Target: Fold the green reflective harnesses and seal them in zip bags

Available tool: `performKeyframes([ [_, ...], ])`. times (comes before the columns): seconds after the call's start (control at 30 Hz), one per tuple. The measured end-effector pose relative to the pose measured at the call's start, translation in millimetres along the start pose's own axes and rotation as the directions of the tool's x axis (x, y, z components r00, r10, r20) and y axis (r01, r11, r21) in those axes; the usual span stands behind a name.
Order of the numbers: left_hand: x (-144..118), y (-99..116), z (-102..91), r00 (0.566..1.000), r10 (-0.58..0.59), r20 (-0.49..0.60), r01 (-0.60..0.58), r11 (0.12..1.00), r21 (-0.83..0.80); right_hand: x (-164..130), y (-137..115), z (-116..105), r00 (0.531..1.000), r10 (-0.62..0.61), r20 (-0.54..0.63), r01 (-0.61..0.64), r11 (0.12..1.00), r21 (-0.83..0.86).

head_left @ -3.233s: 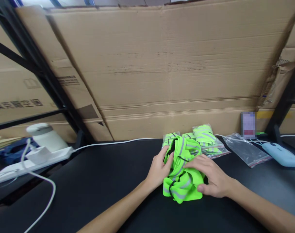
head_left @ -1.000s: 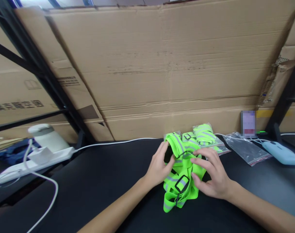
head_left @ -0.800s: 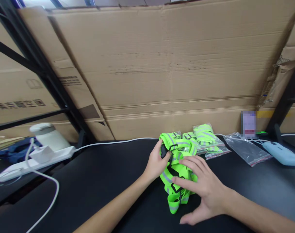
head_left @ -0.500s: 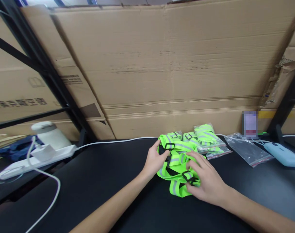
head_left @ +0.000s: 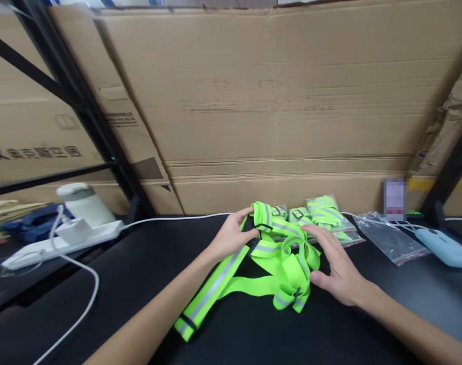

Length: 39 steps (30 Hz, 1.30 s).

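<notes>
A neon-green reflective strap harness [head_left: 267, 276] with grey stripes and black buckles lies loosely tangled on the black table. My left hand [head_left: 233, 234] pinches its upper left part between thumb and fingers. One long strap with a black slider slants down to the left beneath my left forearm. At the right of the tangle is my right hand [head_left: 332, 263], its thumb and fingers spread apart beside the looped straps. Its fingertips are close to the upper loops; whether they touch is unclear. Behind the harness, folded green straps in clear bags [head_left: 322, 210] lie by the cardboard.
A clear zip bag [head_left: 392, 238] and a light blue device [head_left: 444, 247] lie at the right. On the left are a white power strip [head_left: 29, 252], its cable and a white bottle [head_left: 86, 205]. Cardboard [head_left: 269, 101] walls off the back, between black metal frames.
A long strap now extends down to the left from the bundle, which has loosened. My left hand has shifted slightly left, and my right hand has let go and opened wider.
</notes>
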State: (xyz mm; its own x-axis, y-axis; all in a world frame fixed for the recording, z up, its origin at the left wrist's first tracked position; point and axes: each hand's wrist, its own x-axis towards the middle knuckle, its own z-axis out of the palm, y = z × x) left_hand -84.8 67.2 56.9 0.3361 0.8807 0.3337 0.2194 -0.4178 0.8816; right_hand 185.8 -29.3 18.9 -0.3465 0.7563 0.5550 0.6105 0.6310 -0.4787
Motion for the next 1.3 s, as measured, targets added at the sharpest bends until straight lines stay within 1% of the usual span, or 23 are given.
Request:
performKeyframes([
  [0.1, 4.4, 16.4, -0.7, 0.997, 0.061, 0.048, -0.063, 0.997, 0.038, 10.0, -4.0, 0.2, 0.98, 0.15, -0.134, -0.152, 0.988, -0.003],
  [0.2, 13.2, 42.2, 6.8, 0.994, 0.099, 0.055, -0.101, 0.994, 0.038, 25.0, -19.0, 6.0, 0.95, 0.277, -0.146, -0.281, 0.96, -0.003],
  [0.27, 20.1, 63.6, 13.6, 0.99, 0.131, 0.058, -0.132, 0.991, 0.005, 35.6, -32.2, 12.7, 0.945, 0.291, -0.147, -0.292, 0.956, 0.015],
  [0.33, 25.8, 85.6, 20.9, 0.983, 0.173, 0.063, -0.169, 0.983, -0.071, 45.6, -44.4, 21.3, 0.955, 0.255, -0.152, -0.252, 0.967, 0.037],
  [0.4, 28.8, 105.2, 27.4, 0.986, 0.158, 0.056, -0.147, 0.976, -0.158, 54.2, -52.3, 30.6, 0.959, 0.235, -0.156, -0.223, 0.971, 0.089],
  [0.47, 29.4, 120.1, 31.2, 0.99, 0.12, 0.071, -0.1, 0.964, -0.246, 61.0, -54.1, 38.6, 0.957, 0.244, -0.159, -0.211, 0.957, 0.201],
  [0.53, 28.3, 129.5, 30.0, 0.993, 0.086, 0.08, -0.056, 0.945, -0.323, 65.6, -49.8, 42.5, 0.957, 0.269, -0.105, -0.219, 0.912, 0.346],
  [0.6, 26.5, 133.2, 22.7, 0.998, 0.049, 0.045, -0.029, 0.927, -0.374, 68.7, -41.3, 38.5, 0.961, 0.273, 0.051, -0.265, 0.848, 0.459],
  [0.67, 24.0, 132.1, 10.7, 1.0, -0.01, -0.025, -0.001, 0.918, -0.397, 71.8, -31.7, 23.6, 0.939, 0.238, 0.25, -0.331, 0.822, 0.464],
  [0.73, 20.8, 127.2, -2.2, 0.993, -0.09, -0.076, 0.051, 0.908, -0.415, 77.9, -23.9, -3.0, 0.898, 0.191, 0.398, -0.339, 0.875, 0.347],
  [0.77, 19.1, 123.7, -7.6, 0.989, -0.128, -0.079, 0.083, 0.901, -0.426, 83.1, -21.1, -19.5, 0.861, 0.17, 0.48, -0.325, 0.909, 0.261],
  [0.83, 16.2, 115.3, -13.8, 0.983, -0.17, -0.07, 0.123, 0.889, -0.441, 98.8, -17.8, -54.7, 0.763, 0.142, 0.631, -0.242, 0.967, 0.074],
  [0.87, 15.6, 110.7, -14.3, 0.982, -0.173, -0.069, 0.125, 0.887, -0.445, 109.2, -17.0, -71.2, 0.739, 0.187, 0.647, -0.172, 0.981, -0.087],
  [0.9, 15.8, 105.8, -13.1, 0.983, -0.166, -0.078, 0.114, 0.886, -0.45, 120.9, -16.6, -85.7, 0.761, 0.272, 0.589, -0.097, 0.946, -0.311],
  [0.93, 17.0, 100.7, -10.4, 0.983, -0.156, -0.096, 0.095, 0.884, -0.457, 133.4, -16.2, -97.5, 0.816, 0.348, 0.462, -0.057, 0.844, -0.534],
  [0.97, 18.9, 95.3, -6.4, 0.981, -0.149, -0.124, 0.074, 0.879, -0.471, 146.1, -15.7, -106.2, 0.866, 0.353, 0.355, -0.067, 0.785, -0.616],
  [1.0, 21.5, 89.6, -1.3, 0.977, -0.154, -0.151, 0.061, 0.869, -0.491, 158.2, -14.8, -111.9, 0.901, 0.335, 0.277, -0.078, 0.751, -0.656],
  [1.07, 26.1, 77.1, 11.3, 0.957, -0.214, -0.196, 0.076, 0.837, -0.541, 178.2, -10.4, -114.7, 0.954, 0.246, 0.173, -0.06, 0.719, -0.692],
  [1.13, 26.6, 63.3, 25.1, 0.922, -0.326, -0.21, 0.151, 0.801, -0.579, 189.1, -1.4, -109.0, 0.978, 0.105, 0.178, 0.051, 0.711, -0.701],
  [1.17, 24.4, 56.0, 31.6, 0.904, -0.384, -0.188, 0.212, 0.784, -0.583, 190.4, 4.6, -104.1, 0.976, 0.004, 0.216, 0.154, 0.687, -0.71],
  [1.2, 20.6, 48.6, 37.2, 0.899, -0.408, -0.156, 0.252, 0.777, -0.577, 188.9, 11.0, -98.4, 0.964, -0.064, 0.257, 0.235, 0.656, -0.717],
  [1.23, 15.6, 41.1, 41.4, 0.897, -0.423, -0.125, 0.285, 0.772, -0.569, 184.6, 17.2, -91.9, 0.959, -0.081, 0.271, 0.26, 0.635, -0.727],
  [1.3, 4.4, 26.2, 44.2, 0.892, -0.449, -0.057, 0.349, 0.763, -0.545, 168.7, 26.0, -77.3, 0.963, -0.096, 0.25, 0.253, 0.639, -0.726],
])
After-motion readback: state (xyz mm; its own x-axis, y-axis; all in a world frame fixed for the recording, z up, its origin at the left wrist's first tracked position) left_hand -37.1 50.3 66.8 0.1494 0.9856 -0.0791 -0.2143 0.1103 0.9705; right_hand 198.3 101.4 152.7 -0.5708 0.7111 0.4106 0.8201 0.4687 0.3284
